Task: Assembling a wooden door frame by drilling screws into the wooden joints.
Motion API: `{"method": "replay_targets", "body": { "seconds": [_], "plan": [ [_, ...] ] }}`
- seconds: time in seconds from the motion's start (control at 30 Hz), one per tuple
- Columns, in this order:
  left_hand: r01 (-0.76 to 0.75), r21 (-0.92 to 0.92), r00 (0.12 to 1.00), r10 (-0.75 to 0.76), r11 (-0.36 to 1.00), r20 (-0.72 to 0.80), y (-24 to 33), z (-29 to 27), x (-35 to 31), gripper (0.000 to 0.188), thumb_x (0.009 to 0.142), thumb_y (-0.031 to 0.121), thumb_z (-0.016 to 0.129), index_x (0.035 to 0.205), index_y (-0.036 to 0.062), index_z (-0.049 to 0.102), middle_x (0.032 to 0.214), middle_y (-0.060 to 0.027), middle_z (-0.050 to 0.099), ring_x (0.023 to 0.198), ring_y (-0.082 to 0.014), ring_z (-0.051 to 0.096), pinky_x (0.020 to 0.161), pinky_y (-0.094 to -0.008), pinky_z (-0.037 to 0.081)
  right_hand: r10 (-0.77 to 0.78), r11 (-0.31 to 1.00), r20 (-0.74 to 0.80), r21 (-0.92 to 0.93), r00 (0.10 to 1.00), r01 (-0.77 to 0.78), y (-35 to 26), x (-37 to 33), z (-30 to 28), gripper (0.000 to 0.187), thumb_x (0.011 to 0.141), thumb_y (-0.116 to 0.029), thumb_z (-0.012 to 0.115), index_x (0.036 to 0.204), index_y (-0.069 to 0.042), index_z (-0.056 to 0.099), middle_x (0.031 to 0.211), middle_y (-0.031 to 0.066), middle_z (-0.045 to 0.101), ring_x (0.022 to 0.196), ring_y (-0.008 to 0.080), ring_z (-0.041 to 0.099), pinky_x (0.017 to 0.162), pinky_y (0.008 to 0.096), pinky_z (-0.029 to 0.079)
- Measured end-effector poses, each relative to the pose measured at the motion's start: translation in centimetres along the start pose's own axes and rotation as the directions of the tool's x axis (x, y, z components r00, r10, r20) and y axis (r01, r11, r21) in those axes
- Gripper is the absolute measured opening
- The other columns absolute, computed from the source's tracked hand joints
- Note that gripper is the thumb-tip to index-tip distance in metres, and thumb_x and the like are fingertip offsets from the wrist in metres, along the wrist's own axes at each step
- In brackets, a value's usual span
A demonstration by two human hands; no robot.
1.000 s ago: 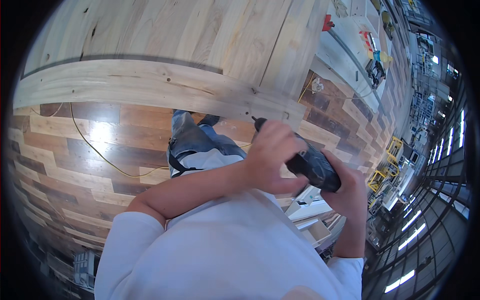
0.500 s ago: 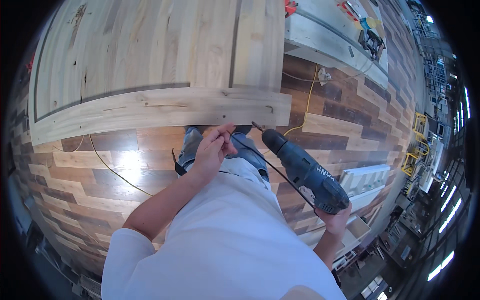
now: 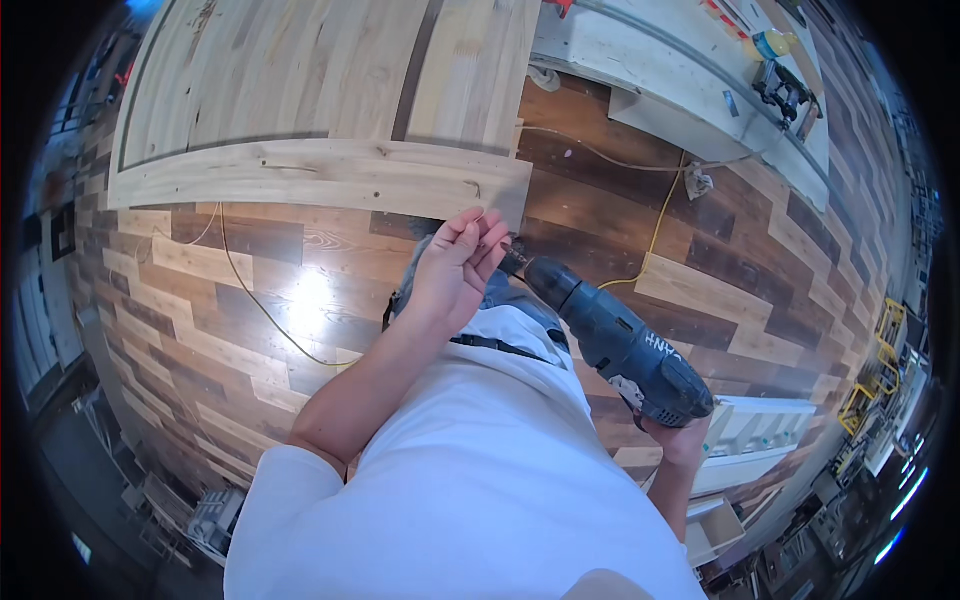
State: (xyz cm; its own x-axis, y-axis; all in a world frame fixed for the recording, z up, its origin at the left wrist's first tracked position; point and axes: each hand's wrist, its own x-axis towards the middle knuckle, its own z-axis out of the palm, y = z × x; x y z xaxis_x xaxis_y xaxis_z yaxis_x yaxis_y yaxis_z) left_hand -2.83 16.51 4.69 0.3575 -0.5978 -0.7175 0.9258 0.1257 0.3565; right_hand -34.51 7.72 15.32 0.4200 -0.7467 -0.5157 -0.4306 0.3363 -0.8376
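My right hand (image 3: 680, 442) is wrapped round the rear grip of a dark corded-looking power drill (image 3: 630, 345), which points up and left across my front. At its nose, the chuck (image 3: 546, 274) carries a short bit whose tip lies beside the fingers of my left hand (image 3: 455, 268). Those fingers are curled, thumb against fingertips; whatever they pinch is too small to make out. Just beyond them runs the near rail of a large wooden panel (image 3: 330, 178), pale and knotty, with small dark holes along it.
A white workbench (image 3: 640, 75) stands at the far right with a black tool (image 3: 785, 92) and a yellow-capped bottle (image 3: 770, 44) on it. Yellow cords (image 3: 655, 240) cross the wood-plank floor. White panel pieces (image 3: 760, 435) lie right of the drill.
My left hand has moved right, up to the drill's bit. The drill is still in my right hand. My view has shifted, so the wooden panel sits farther left and higher.
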Motion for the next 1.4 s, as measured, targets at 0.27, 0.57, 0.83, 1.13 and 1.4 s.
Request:
{"method": "replay_targets", "body": {
  "seconds": [0.27, 0.57, 0.83, 1.13, 1.4],
  "plan": [
    [-0.067, -0.225, 0.997, 0.075, 0.972, 0.026, -1.7, 3.2, -2.0, 0.018, 0.101, 0.012, 0.044, 0.114, 0.0046, 0.053, 0.118, -0.0122, 0.061, 0.109, -0.0226, 0.061, 0.097, -0.0358, 0.052, 0.033, 0.999, 0.109, 0.037, 0.993, -0.038, 0.7, 1.1, -3.1, 0.07, 0.051, 0.006, 0.069, 0.12, 0.004, 0.058, 0.106, 0.0073, 0.065, 0.094, 0.0148, 0.06, 0.086, 0.0283, 0.047],
    [-0.027, -0.171, 0.996, 0.041, 0.985, 0.08, -2.2, 3.0, -2.6, 0.016, 0.101, 0.013, 0.044, 0.11, 0.0046, 0.055, 0.114, -0.0117, 0.063, 0.104, -0.0208, 0.063, 0.095, -0.0349, 0.052, -0.035, 0.999, 0.136, 0.011, 0.99, 0.034, 0.1, 1.5, -3.6, 0.066, 0.053, 0.004, 0.07, 0.119, 0.003, 0.06, 0.099, 0.008, 0.067, 0.089, 0.0155, 0.063, 0.082, 0.0284, 0.049],
    [0.037, -0.084, 0.998, -0.032, 0.996, 0.059, -3.1, 2.0, -2.3, 0.017, 0.101, 0.018, 0.046, 0.109, 0.0058, 0.056, 0.109, -0.0095, 0.064, 0.099, -0.0209, 0.064, 0.09, -0.0327, 0.054, -0.284, 0.928, 0.207, -0.187, 0.936, 0.323, -0.7, 2.0, -3.1, 0.069, 0.051, 0.005, 0.067, 0.12, 0.006, 0.058, 0.101, 0.0122, 0.069, 0.09, 0.0182, 0.065, 0.084, 0.0299, 0.049],
    [-0.01, -0.201, 0.995, 0.028, 0.98, 0.091, -4.9, 2.0, -2.4, 0.021, 0.102, 0.022, 0.042, 0.109, 0.0059, 0.052, 0.109, -0.0073, 0.063, 0.098, -0.0192, 0.064, 0.089, -0.0327, 0.054, -0.148, 0.986, 0.13, -0.053, 0.98, 0.156, 0.2, 1.9, -3.0, 0.069, 0.052, 0.006, 0.067, 0.121, 0.005, 0.058, 0.105, 0.0114, 0.067, 0.094, 0.0181, 0.065, 0.087, 0.0306, 0.049],
    [-0.006, -0.418, 0.998, -0.022, 0.908, -0.061, -6.8, 2.7, -0.5, 0.025, 0.103, 0.028, 0.037, 0.107, 0.0061, 0.049, 0.114, -0.0102, 0.062, 0.108, -0.0236, 0.06, 0.097, -0.0371, 0.049, -0.111, 0.967, 0.113, -0.219, 0.987, 0.134, -0.2, 2.2, -1.8, 0.069, 0.055, 0.009, 0.068, 0.123, 0.003, 0.056, 0.105, 0.0086, 0.066, 0.094, 0.0161, 0.062, 0.087, 0.0289, 0.048]
  ]
}}
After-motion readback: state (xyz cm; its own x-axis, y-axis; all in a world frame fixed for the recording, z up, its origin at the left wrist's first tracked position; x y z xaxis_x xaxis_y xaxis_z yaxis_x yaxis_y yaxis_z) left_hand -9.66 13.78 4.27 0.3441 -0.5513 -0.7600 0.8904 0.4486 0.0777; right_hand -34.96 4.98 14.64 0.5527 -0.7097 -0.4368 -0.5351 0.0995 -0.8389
